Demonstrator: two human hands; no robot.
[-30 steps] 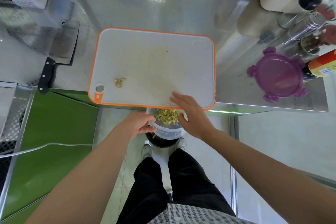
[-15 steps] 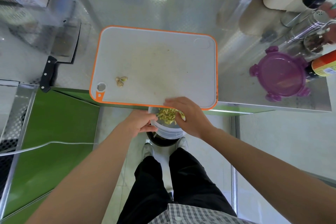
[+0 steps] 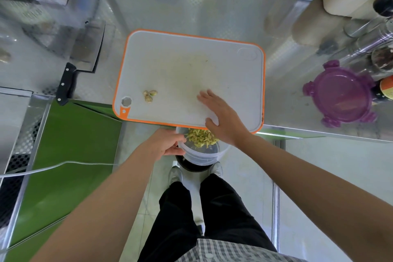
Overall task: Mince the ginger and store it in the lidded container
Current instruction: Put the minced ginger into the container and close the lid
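Steel counter (image 3: 170, 6) fills your head view, with the cutting board (image 3: 191, 66) at its near edge. Your left hand (image 3: 163, 142) grips the rim of the clear container (image 3: 202, 154), held just below that edge with the minced ginger (image 3: 201, 137) heaped inside. Your right hand (image 3: 221, 117) lies flat on the board, fingers straight toward 11 o'clock, holding nothing. The container sits at 7 o'clock from it. The purple lid (image 3: 340, 95) lies flat at 3 o'clock, well apart and nearer your right hand. Round, it has no long axis.
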